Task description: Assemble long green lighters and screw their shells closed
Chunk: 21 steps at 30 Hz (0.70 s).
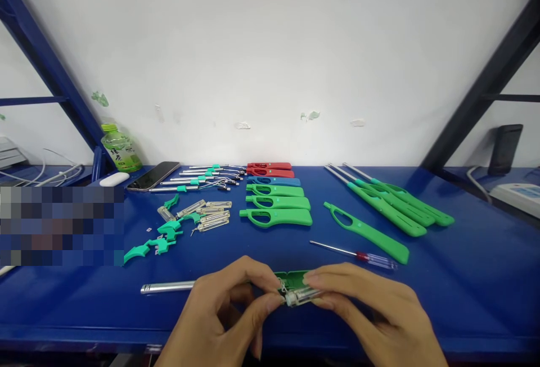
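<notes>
My right hand [363, 299] pinches a clear plastic lighter fuel tank [301, 296] at the front middle of the table. At the tank's pale valve end, my left hand [236, 305] has thumb and forefinger closed on something too small to make out. A thin white wire [283, 285] shows by those fingertips. Just behind the tank lies an open green handle shell [291, 279], partly hidden by both hands. A silver metal tube [166, 286] sticks out to the left from behind my left hand.
Green lighter shells [295, 217] lie in the middle, with red ones [274, 173] behind. Finished-looking long lighters [388, 209] rest at right, near a screwdriver [371, 258]. At left are fuel tanks [213, 221], teal triggers [162, 243], wired tubes [196, 179], a phone [154, 176] and a bottle [121, 150].
</notes>
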Available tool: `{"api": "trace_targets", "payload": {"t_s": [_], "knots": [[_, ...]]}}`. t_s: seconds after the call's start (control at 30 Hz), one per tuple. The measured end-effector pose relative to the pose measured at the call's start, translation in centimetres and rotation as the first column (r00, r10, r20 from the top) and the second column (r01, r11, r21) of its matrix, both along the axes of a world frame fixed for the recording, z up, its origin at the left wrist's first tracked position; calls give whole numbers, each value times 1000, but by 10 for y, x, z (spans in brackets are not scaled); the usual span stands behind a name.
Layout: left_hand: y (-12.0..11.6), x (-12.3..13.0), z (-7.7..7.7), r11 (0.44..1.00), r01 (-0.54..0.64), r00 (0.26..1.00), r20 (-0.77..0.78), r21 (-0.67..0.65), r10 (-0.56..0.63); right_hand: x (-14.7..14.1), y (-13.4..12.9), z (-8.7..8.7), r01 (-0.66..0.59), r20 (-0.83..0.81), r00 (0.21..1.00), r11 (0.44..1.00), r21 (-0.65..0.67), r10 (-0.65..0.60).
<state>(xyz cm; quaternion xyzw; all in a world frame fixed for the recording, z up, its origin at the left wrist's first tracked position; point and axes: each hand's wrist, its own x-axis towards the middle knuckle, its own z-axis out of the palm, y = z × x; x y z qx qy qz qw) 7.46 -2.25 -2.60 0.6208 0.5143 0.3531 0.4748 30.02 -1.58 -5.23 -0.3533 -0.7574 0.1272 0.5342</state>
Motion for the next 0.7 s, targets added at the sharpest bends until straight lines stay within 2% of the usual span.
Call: {"api": "trace_targets", "payload": {"t_s": [0.13, 0.23, 0.37, 0.5, 0.7], "knots": [[1, -3, -6, 999, 39, 999, 38, -20, -38, 4, -1, -4, -40, 8, 999, 999, -23, 41], [1, -5, -9, 997, 60, 995, 83, -49, -56, 9, -1, -14, -129, 43, 990, 990, -60, 131], [0, -3, -10, 989, 126, 967, 235, -81, -104, 14, -2, -30, -213, 90, 971, 973, -91, 221], [0, 3, -9, 987, 151, 921, 372, -63, -117, 12, -4, -42, -160, 63, 984, 983, -95, 166], [-6, -1, -1, 961, 203, 928, 349, -190, -127, 13, -8, -43, -60, 226, 972, 998, -13, 62]]}}
